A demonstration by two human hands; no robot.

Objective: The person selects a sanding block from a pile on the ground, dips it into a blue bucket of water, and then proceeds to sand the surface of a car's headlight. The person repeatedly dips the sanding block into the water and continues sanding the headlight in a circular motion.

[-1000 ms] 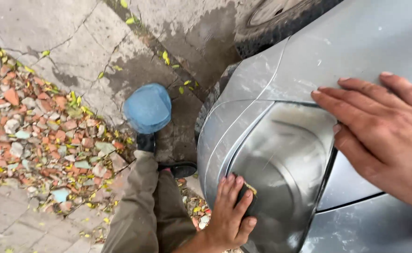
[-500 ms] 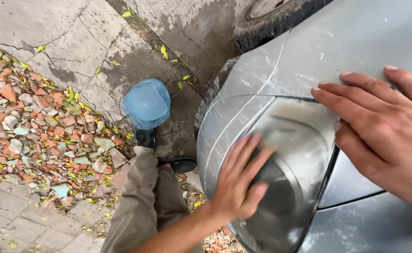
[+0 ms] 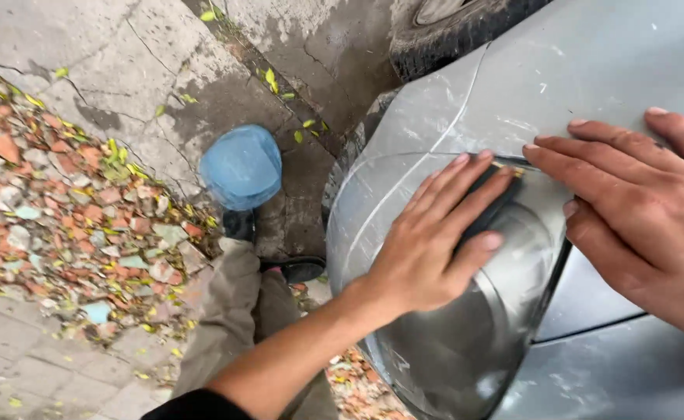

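My left hand lies flat on the top edge of a dull grey car headlight, fingers pressing down a dark sanding pad with a yellowish corner. Most of the pad is hidden under the fingers. My right hand rests flat, fingers spread, on the grey car body just right of the headlight and holds nothing. The fingertips of the two hands are a short gap apart.
A blue rounded container stands on the cracked pavement left of the car. My trouser leg and dark shoe are below it. Broken brick rubble and leaves cover the ground at left. A tyre shows at the top.
My left hand has slid with the pad from the headlight's lower left edge up across the lens to its top edge. The right hand has stayed on the body panel.
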